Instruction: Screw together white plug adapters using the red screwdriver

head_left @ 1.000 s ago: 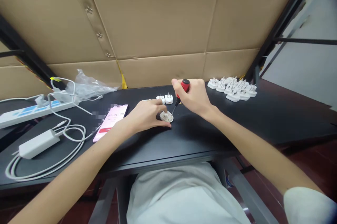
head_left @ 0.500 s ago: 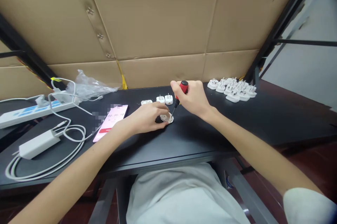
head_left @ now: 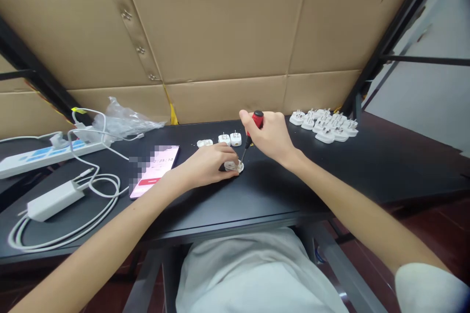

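Right hand (head_left: 270, 139) pinches red-handled screwdriver (head_left: 257, 119), tip on small round white plug body (head_left: 233, 167) mid-frame on black tabletop (head_left: 293, 190), left hand (head_left: 205, 166) pressed over it w/ fingers curled. Tip cd slip if plug shifts; screw head hidden by fingers, white plugs (head_left: 323, 127) upper right too small to count

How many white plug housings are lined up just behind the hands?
3: a flat plug housing leftmost, then a pronged one, then another pronged one at right. More could be hidden from view.
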Action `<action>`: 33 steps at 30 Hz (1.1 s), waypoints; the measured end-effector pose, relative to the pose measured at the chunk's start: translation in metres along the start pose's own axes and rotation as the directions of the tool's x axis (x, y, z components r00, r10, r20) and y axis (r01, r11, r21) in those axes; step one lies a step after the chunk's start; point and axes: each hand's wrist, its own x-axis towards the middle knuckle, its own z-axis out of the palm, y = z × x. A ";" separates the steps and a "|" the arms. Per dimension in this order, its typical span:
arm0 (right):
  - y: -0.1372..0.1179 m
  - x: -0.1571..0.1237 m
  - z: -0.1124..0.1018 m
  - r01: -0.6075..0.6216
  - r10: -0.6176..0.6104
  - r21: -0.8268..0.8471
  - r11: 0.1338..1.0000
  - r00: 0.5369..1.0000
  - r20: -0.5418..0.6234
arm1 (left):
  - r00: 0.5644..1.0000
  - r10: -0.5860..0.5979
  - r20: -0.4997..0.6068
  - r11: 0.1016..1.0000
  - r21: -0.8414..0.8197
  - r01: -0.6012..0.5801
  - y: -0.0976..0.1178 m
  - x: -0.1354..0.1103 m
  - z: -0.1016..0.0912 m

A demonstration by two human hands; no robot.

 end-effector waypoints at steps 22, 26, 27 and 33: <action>0.013 -0.006 0.007 0.072 -0.078 0.262 0.963 0.997 0.014 | 0.992 -0.119 -0.027 0.992 0.040 0.120 -0.008 0.003 0.011; 0.024 -0.003 0.013 0.103 -0.110 0.298 0.949 0.994 0.007 | 0.989 -0.137 -0.049 0.990 0.026 0.138 -0.005 0.002 0.012; 0.027 -0.002 0.014 0.083 -0.094 0.319 0.944 0.995 0.020 | 0.988 -0.148 -0.048 0.988 0.026 0.149 -0.004 0.002 0.013; 0.036 0.001 0.019 0.068 -0.138 0.543 0.837 0.986 0.089 | 0.977 -0.191 -0.099 0.981 -0.004 0.192 -0.003 0.002 0.017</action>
